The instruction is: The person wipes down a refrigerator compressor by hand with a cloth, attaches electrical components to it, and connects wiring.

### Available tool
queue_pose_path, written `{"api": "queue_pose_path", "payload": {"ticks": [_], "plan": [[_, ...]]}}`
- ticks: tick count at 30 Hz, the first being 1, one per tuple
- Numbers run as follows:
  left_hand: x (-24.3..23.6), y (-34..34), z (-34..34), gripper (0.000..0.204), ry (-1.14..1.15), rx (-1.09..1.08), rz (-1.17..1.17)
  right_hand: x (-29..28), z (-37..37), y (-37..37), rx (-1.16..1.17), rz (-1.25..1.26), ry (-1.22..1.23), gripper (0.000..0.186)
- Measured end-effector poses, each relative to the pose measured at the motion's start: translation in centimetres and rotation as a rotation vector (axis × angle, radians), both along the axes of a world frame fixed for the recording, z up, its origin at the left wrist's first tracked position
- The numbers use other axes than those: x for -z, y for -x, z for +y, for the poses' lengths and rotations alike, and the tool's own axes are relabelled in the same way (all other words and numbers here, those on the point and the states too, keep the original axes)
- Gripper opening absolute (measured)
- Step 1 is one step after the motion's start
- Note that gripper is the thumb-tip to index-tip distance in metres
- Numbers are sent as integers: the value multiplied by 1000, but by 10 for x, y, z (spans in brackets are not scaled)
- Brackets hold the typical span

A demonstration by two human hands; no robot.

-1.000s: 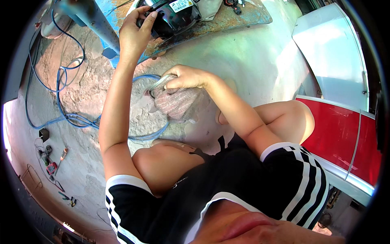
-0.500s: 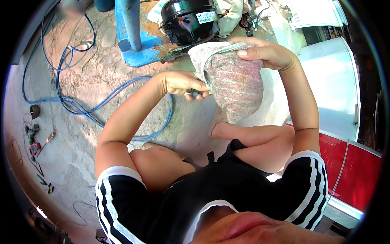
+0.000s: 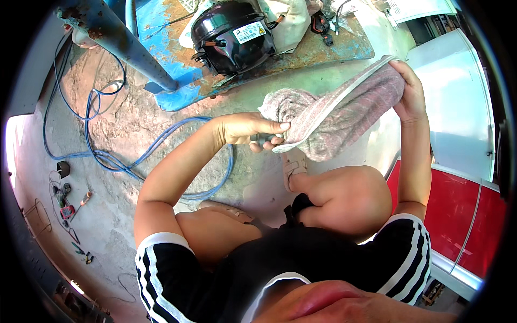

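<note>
A worn pinkish, striped towel (image 3: pixel 347 121) is stretched between my two hands in front of me. My left hand (image 3: pixel 245 129) pinches its near-left edge between thumb and fingers. Curled in the lower fingers of that hand is a small dark cylindrical piece (image 3: pixel 262 138), mostly hidden. At the towel's upper right end, my right hand (image 3: pixel 411 97) grips the cloth, its fingertips partly behind the fabric. Beyond the towel stands a black compressor (image 3: pixel 231 40) with copper stubs and a white label; neither hand touches it.
The compressor sits on a rusty blue metal platform (image 3: pixel 344 46) with a blue post (image 3: pixel 126 43). A blue hose (image 3: pixel 161 126) loops over the floor at left. Hand tools (image 3: pixel 67 211) lie far left. A glossy white panel (image 3: pixel 458 107) and red panel (image 3: pixel 439 202) stand at right.
My right hand has moved right, pulling the bunched towel out into a longer, slanted stretch. My left hand keeps its hold on the edge. The view has shifted, showing more of the platform.
</note>
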State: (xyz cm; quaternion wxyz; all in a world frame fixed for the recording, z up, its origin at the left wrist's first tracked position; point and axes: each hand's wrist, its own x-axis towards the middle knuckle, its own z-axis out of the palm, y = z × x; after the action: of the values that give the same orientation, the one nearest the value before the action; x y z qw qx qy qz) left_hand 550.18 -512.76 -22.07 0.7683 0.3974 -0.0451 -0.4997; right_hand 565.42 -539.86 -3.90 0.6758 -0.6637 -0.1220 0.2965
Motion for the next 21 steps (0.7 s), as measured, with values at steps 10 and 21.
{"api": "queue_pose_path", "payload": {"ticks": [10,21], "plan": [[-35,-67,-80,21,-119,-233,-262,49,31,-117,-247,201,-759,43],[23,-80,-85,42,-532,-700,-512,154,79,-90,-547,-523,442,45]]}}
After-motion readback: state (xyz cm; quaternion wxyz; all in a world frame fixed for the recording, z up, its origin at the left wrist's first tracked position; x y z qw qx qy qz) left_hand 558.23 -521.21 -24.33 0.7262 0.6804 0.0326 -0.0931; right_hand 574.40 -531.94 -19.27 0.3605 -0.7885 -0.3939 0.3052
